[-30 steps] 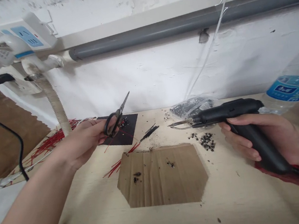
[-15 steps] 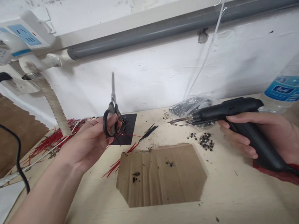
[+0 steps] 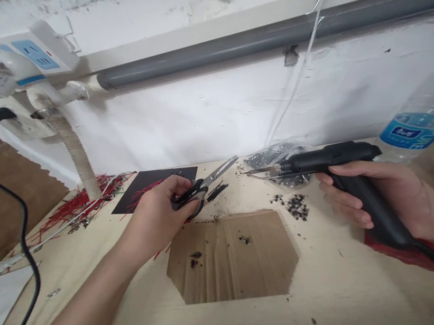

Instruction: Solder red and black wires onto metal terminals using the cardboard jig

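Observation:
My left hand (image 3: 162, 211) grips black-handled scissors (image 3: 218, 171), whose blades point right and away, toward the soldering iron. Fingers wrap round the scissor handles, just above the far-left edge of a piece of cardboard (image 3: 234, 267). A pistol-shaped black soldering iron (image 3: 332, 157) is held in my right hand (image 3: 388, 188), its metal tip aimed left. Below that tip lies a pile of small dark parts (image 3: 297, 207). Short black strips (image 3: 217, 191) rest beneath the blades. On the cardboard are a few small dark bits and a tiny component (image 3: 244, 240).
A black sheet (image 3: 134, 188) and a heap of red wires (image 3: 71, 205) lie at back left. Behind the iron is a clear bag (image 3: 276, 157) of small parts. A plastic bottle (image 3: 413, 131) lies at right. Black cables (image 3: 23, 209) hang from wall sockets (image 3: 34, 53).
My left hand has moved right and a little nearer, and the scissors have swung from pointing up to pointing right. The soldering iron stays nearly where it was.

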Motion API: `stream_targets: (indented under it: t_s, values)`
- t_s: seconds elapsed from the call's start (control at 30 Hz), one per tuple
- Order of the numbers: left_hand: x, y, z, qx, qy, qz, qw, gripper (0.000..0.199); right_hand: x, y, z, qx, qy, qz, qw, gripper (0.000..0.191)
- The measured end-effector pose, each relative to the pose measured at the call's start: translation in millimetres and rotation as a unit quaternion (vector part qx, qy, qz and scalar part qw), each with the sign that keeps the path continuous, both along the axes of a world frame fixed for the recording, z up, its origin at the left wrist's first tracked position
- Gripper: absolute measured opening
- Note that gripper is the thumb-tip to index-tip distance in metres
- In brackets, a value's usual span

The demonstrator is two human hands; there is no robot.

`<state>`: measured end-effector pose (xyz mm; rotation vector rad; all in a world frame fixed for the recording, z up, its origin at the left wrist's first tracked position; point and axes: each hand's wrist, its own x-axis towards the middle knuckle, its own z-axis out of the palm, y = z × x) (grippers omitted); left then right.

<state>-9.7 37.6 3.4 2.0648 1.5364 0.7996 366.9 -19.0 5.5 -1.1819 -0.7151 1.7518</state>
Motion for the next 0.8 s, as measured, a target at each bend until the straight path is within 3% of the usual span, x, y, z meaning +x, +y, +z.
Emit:
stream_targets:
  t_s: [0.13, 0.33, 0.6, 0.8]
  values:
    - [-3.7, 3.0, -6.2, 0.023, 0.04, -0.007, 0.999, 0.036, 2.7, 1.6, -0.1, 0.001, 0.018, 0.001, 1.0, 0.022]
    - [0.1, 2.5, -1.8, 0.063, 0.082, -0.002, 0.995, 0.071, 6.6, 2.0, -1.7, 0.005, 0.038, 0.005, 0.999, 0.02]
    - [5.7, -7.4, 15.3, 0.013, 0.049, -0.018, 0.999, 0.047, 5.2, -4.1, -2.7, 0.023, 0.02, 0.012, 0.999, 0.02]
    - [6.8, -15.6, 20.6, 0.023, 0.062, -0.018, 0.998, 0.043, 2.5, -6.9, -3.2, 0.049, -0.033, 0.008, 0.998, 0.026]
